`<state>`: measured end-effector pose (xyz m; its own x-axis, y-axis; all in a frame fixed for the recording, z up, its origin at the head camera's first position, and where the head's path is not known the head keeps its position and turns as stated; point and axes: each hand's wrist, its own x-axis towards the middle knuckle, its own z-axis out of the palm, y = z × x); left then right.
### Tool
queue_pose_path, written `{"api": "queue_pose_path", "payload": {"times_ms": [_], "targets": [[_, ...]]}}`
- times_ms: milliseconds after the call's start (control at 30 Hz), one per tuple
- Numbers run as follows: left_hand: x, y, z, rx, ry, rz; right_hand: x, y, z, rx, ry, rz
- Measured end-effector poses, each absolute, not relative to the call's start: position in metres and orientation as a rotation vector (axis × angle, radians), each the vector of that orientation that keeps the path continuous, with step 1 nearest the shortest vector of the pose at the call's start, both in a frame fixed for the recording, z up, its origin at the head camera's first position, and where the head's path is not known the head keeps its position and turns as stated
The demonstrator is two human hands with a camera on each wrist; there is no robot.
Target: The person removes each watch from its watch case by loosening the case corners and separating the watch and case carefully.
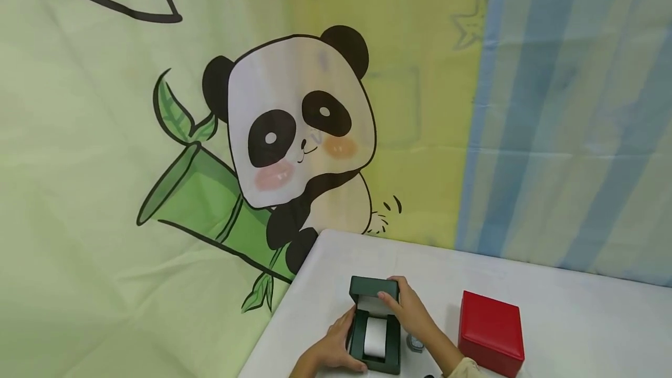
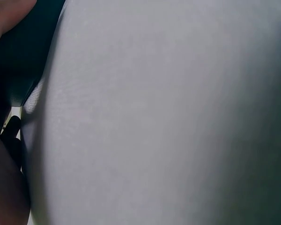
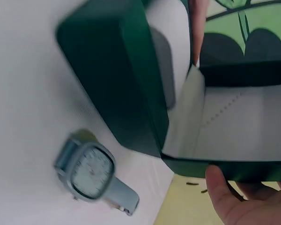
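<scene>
A dark green watch box point(image 1: 359, 334) stands on the table with its lid point(image 1: 370, 286) raised. Inside its base lies a white cushion point(image 1: 375, 337); the lid's lining is pale. My left hand point(image 1: 334, 347) grips the base, fingers along the left side and thumb at the front corner. The lid's right side is held by my right hand point(image 1: 412, 309), thumb on its front edge. Just right of the box lies a watch point(image 3: 92, 172) with a grey-blue strap and a pale dial. In the left wrist view a white surface fills most of the picture.
A red box point(image 1: 490, 328), closed, sits on the white table point(image 1: 577, 308) to the right of my right forearm. A small dark object point(image 1: 429, 375) shows at the bottom edge. Behind the table hangs a printed panda curtain point(image 1: 420, 133).
</scene>
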<state>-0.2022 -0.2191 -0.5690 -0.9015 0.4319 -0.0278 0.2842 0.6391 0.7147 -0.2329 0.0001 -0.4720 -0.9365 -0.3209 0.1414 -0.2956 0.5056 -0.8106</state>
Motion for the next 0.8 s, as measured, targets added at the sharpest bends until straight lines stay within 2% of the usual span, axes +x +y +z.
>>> {"api": "queue_pose_path", "payload": {"times_ms": [167,300,567,800], "targets": [[-0.200,-0.219,-0.570,0.552,2.690,1.083,-0.214,0.002,-0.483,-0.594,2.811,-1.320],[-0.201,-0.218,-0.571,0.582,2.712,1.102,-0.203,0.005,-0.502,-0.736,3.011,-1.127],[-0.200,-0.220,-0.573,0.585,2.680,1.179,-0.194,0.013,-0.539,-1.504,3.451,-0.625],[-0.201,-0.217,-0.573,0.509,2.673,1.195,-0.194,0.016,-0.542,-1.589,3.433,-0.488]]}}
